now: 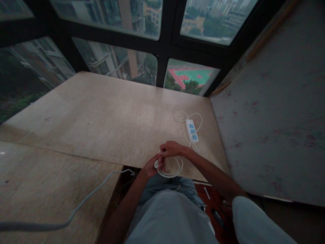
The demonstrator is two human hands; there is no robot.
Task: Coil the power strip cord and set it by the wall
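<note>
My left hand (151, 165) is closed around part of a looped white power cord (181, 167), with a white plug-like end (156, 164) showing at its fingers. Close against it, my right hand (170, 149) pinches the same cord near the top of the loops. The coils hang between both hands, over the front edge of the table (122, 115). Beyond my right wrist lies a white power strip (190, 127) with blue socket faces, and more of its cord curls around its far end. Some of the cord is hidden by my right hand and forearm.
A grey cable (83, 203) crosses the lower tabletop at the left and ends near a dark gap. Windows (114, 57) rise behind the table, and a papered wall (269, 112) borders the right. A dark object (217, 218) lies on the reddish floor below.
</note>
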